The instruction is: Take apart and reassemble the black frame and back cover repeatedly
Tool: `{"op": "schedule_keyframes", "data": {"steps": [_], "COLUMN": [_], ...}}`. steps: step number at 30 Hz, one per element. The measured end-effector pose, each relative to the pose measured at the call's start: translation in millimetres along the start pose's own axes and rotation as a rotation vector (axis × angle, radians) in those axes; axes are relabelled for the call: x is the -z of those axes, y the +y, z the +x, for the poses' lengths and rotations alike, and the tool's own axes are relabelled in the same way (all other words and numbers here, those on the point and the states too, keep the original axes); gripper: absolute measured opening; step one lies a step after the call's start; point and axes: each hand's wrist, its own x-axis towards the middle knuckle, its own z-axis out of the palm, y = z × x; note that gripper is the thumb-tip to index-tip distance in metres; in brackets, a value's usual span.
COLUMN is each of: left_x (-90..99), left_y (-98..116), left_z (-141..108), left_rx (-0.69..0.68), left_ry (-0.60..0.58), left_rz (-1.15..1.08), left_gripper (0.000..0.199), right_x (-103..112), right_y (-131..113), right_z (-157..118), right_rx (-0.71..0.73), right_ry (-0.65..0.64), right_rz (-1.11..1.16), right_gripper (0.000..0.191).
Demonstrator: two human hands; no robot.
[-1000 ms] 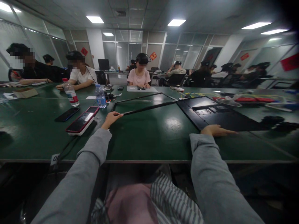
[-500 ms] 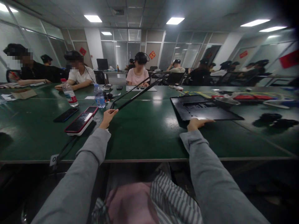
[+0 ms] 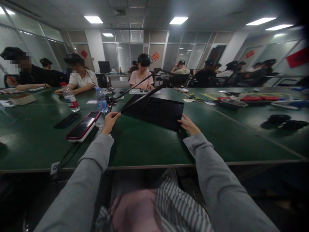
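Note:
My left hand [image 3: 111,123] is closed in a pinch on the near corner of a thin black rectangular frame [image 3: 142,98], like a screen bezel. The frame is raised and tilted, its far side reaching up and away. Between my hands is a black flat panel [image 3: 164,112] with recessed cut-outs, resembling a screen's back cover. My right hand [image 3: 189,125] grips its right edge, thumb and fingers closed on it. The panel is tilted above the green table, its left part passing behind and below the frame; whether the two touch, I cannot tell.
On the green table [image 3: 140,145], a dark phone [image 3: 67,120], a red-edged device [image 3: 80,129] and two water bottles [image 3: 70,97] stand left. A bowl [image 3: 233,103], cables and dark objects [image 3: 283,122] lie right. A person in pink [image 3: 142,79] sits opposite.
My right hand has brought the black panel left from the right side of the table, turning it, so it now sits by the frame. My left hand stays nearly in place with the frame.

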Motion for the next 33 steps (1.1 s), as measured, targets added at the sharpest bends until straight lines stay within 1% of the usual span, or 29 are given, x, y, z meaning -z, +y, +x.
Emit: {"op": "schedule_keyframes", "data": {"steps": [1, 2, 4, 5, 6, 7, 9, 11, 13, 16, 18, 20, 24, 28, 30, 31, 33], "left_x": [1.0, 1.9, 3.1, 3.1, 2.7, 1.8, -0.7, -3.6, -5.8, -7.7, -8.7, -9.8, -11.3, -11.4, -12.1, -12.7, -14.1], "left_y": [-1.1, -2.2, -3.1, -2.5, -1.2, 0.6, 5.1, 8.4, 8.7, 2.8, -3.8, -11.1, -22.8, -26.3, -25.9, -25.9, -26.7], "left_z": [0.9, 1.5, 0.8, -0.7, -2.9, -5.6, -11.4, -16.1, -18.1, -16.1, -12.6, -8.5, -2.4, -2.0, -2.2, -1.8, 0.5], "left_rx": [-0.028, -0.059, -0.124, -0.157, -0.188, -0.217, -0.263, -0.306, -0.34, -0.331, -0.327, -0.354, -0.398, -0.385, -0.367, -0.35, -0.29], "left_ry": [-0.014, -0.027, -0.039, -0.038, -0.034, -0.035, -0.065, -0.102, -0.121, -0.144, -0.181, -0.223, -0.285, -0.309, -0.289, -0.257, -0.159], "left_rz": [0.027, 0.064, 0.173, 0.239, 0.307, 0.37, 0.472, 0.527, 0.55, 0.581, 0.59, 0.578, 0.552, 0.534, 0.518, 0.505, 0.465], "left_gripper": [0.037, 0.035, 0.033, 0.033, 0.033, 0.032, 0.032, 0.032, 0.032, 0.033, 0.032, 0.03, 0.03, 0.03, 0.03, 0.031, 0.038], "right_x": [-1.0, -1.4, 0.7, 3.2, 6.6, 10.3, 16.6, 17.9, 12.6, -2.5, -11.6, -17.0, -17.4, -15.3, -15.7, -16.2, -17.4], "right_y": [1.4, 2.1, 1.0, -0.7, -2.9, -5.5, -10.1, -12.3, -11.1, -3.9, 3.2, 10.7, 22.0, 26.0, 28.0, 29.6, 33.7], "right_z": [4.4, 8.6, 15.1, 17.3, 18.7, 19.4, 19.1, 17.6, 16.3, 16.8, 18.3, 19.5, 17.7, 13.6, 13.4, 14.0, 16.7], "right_rx": [-0.055, -0.088, -0.085, -0.071, -0.061, -0.051, -0.022, 0.008, 0.042, 0.154, 0.244, 0.314, 0.409, 0.426, 0.414, 0.405, 0.372], "right_ry": [0.06, 0.149, 0.307, 0.334, 0.321, 0.274, 0.141, 0.045, 0.016, 0.048, 0.093, 0.141, 0.185, 0.189, 0.188, 0.187, 0.19], "right_rz": [-0.007, -0.014, 0.026, 0.092, 0.176, 0.262, 0.374, 0.376, 0.313, 0.204, 0.129, 0.055, -0.05, -0.126, -0.158, -0.174, -0.207], "right_gripper": [0.079, 0.075, 0.062, 0.054, 0.049, 0.047, 0.053, 0.057, 0.055, 0.055, 0.051, 0.045, 0.044, 0.047, 0.048, 0.049, 0.051]}}
